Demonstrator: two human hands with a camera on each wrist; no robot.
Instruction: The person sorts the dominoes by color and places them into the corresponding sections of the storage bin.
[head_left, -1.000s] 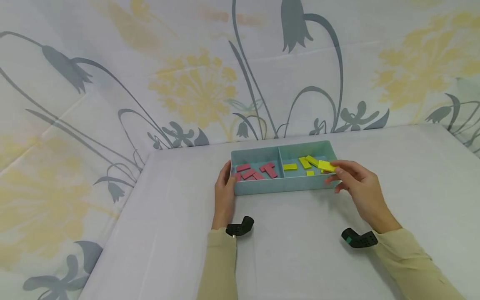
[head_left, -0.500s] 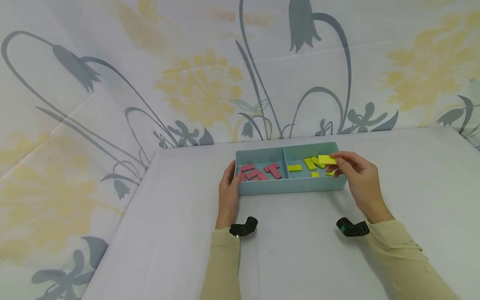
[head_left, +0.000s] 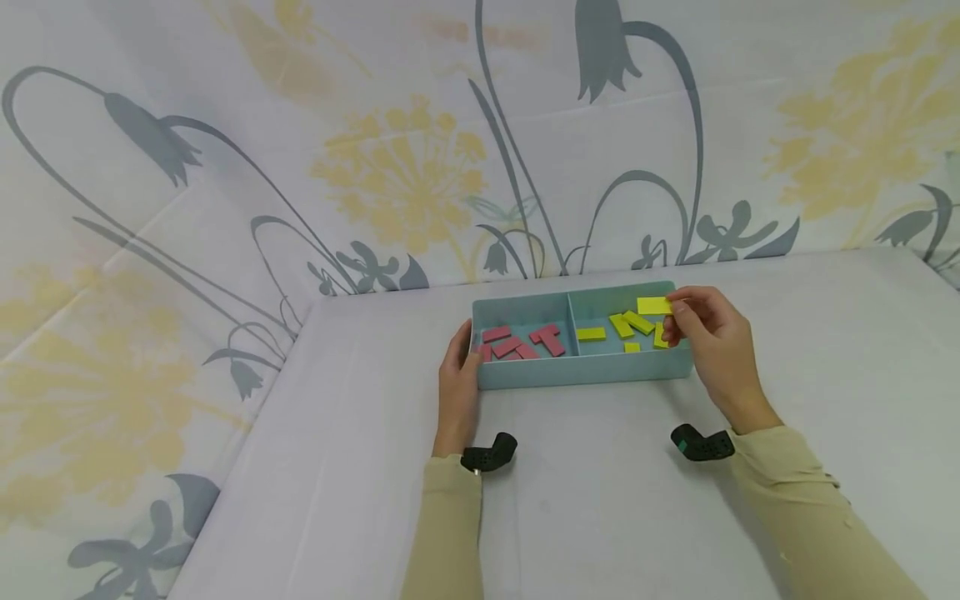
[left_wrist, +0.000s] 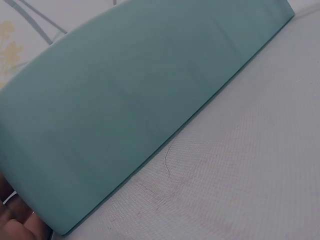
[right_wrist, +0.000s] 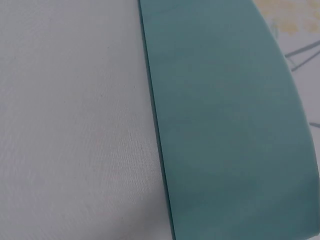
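Observation:
A pale teal two-compartment box [head_left: 585,372] stands on the white cloth. My left hand [head_left: 456,404] holds its left end, the thumb near the front corner and the fingers along the side. Flat pink rectangular tiles [head_left: 507,347] lie in the left compartment, and yellow ones [head_left: 637,322] are scattered in the right. Above the right compartment, my right hand [head_left: 726,354] pinches a yellow tile [head_left: 654,306] between thumb and fingers. In the left wrist view, fingers [left_wrist: 20,227] show at the box's end. Only the box's outer wall [right_wrist: 230,125] and the cloth appear in the right wrist view.
A divider [head_left: 573,325] splits the box in two. Behind it rises a white backdrop [head_left: 420,175] with grey and yellow flower prints. White cloth [head_left: 592,500] covers the table in front. Each wrist carries a black camera mount [head_left: 491,452].
My right hand has risen slightly with the yellow tile, from near the box's front rim to over the right compartment. The left hand keeps its hold on the box's left end.

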